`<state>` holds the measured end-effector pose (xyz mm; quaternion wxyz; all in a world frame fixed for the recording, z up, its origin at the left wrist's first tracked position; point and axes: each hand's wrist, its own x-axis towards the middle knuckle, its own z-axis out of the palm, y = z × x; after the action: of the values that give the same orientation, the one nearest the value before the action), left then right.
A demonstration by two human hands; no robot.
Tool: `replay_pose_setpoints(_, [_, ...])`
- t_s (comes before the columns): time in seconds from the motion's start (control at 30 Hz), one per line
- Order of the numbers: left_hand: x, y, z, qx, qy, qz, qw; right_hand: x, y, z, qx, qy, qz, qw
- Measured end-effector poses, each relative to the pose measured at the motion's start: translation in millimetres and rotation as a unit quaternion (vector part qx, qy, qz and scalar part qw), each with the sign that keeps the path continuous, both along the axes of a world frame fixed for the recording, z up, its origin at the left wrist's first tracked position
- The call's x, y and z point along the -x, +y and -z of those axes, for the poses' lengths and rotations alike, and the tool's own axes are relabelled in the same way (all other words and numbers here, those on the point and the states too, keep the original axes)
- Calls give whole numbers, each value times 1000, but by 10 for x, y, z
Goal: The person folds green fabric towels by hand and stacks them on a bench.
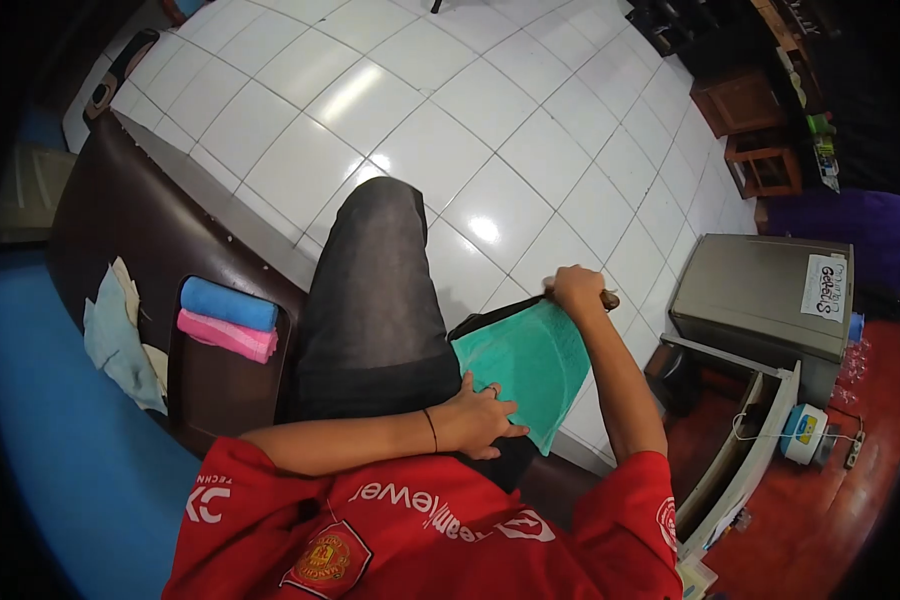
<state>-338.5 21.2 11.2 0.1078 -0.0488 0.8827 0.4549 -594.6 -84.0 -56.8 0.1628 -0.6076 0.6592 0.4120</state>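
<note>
My right hand (576,290) is closed around the brown-ended handle of a long, dark, blade-like tool, which looks like a large knife (498,318). The blade lies along the far edge of a teal cloth (530,360) spread over my lap, and the fingers hide most of the handle. My left hand (478,418) rests on the near part of this cloth with its fingers spread, pressing it flat. Beneath the cloth's left side is my dark-trousered leg (375,290).
I sit on a brown sofa (135,230). On my left a brown tray (225,395) holds a rolled blue cloth (228,303) and a pink cloth (226,335). A pale cloth (120,335) lies beside it. A small grey fridge (755,290) stands on the right.
</note>
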Motion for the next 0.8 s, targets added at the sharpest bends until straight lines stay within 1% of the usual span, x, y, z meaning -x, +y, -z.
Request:
replay_pose_setpoints(0.07, [-5,-3,1,3,-1,-1,1000,374,-7,130,156,50,3,986])
replay_pose_setpoints(0.1, [-5,-17,3,5,0,-1,1000,463,19,28,158,51,3,986])
replay_pose_setpoints(0.17, [2,-14,8,0,-10,5,1000,530,227,-341,292,-1,111,950])
replay_pose_setpoints(0.2, [8,-22,3,-2,-7,9,1000,529,353,-479,290,4,114,950])
replay_pose_setpoints(0.23, [6,-39,-7,-1,-13,10,1000,526,510,-610,294,-158,137,933])
replay_pose_setpoints(0.27, [6,-44,-18,-1,-19,12,1000,514,705,-745,291,-316,158,889])
replay_pose_setpoints(0.33, [-2,-42,-34,10,-13,20,1000,206,1228,-970,264,-359,118,888])
replay_pose_setpoints(0.4, [-13,-50,-26,25,-16,28,999,-228,1560,-1312,171,-351,83,917])
replay_pose_setpoints(0.43, [-20,-44,-24,19,-14,26,999,-337,1651,-1319,175,-353,92,914])
replay_pose_setpoints(0.5, [-6,-43,-17,19,-12,38,999,-449,1802,-1321,241,-352,124,896])
replay_pose_setpoints(0.53, [-4,-31,-2,31,-5,33,999,-346,1849,-1152,267,-339,147,890])
replay_pose_setpoints(0.6, [0,-2,-12,46,2,42,998,99,1905,-605,324,-311,199,871])
replay_pose_setpoints(0.63, [13,-16,-24,47,-4,40,998,183,1789,-576,375,-233,185,878])
replay_pose_setpoints(0.7, [11,-26,-57,55,-11,44,997,584,1662,-335,382,-151,231,882])
replay_pose_setpoints(0.73, [-6,-16,-74,72,1,31,997,651,1574,-352,385,-112,247,882])
replay_pose_setpoints(0.77, [-35,-3,-87,87,11,16,996,677,1545,-371,381,-103,258,882])
replay_pose_setpoints(0.8, [-76,14,-93,92,6,17,996,639,1489,-512,376,-96,268,882])
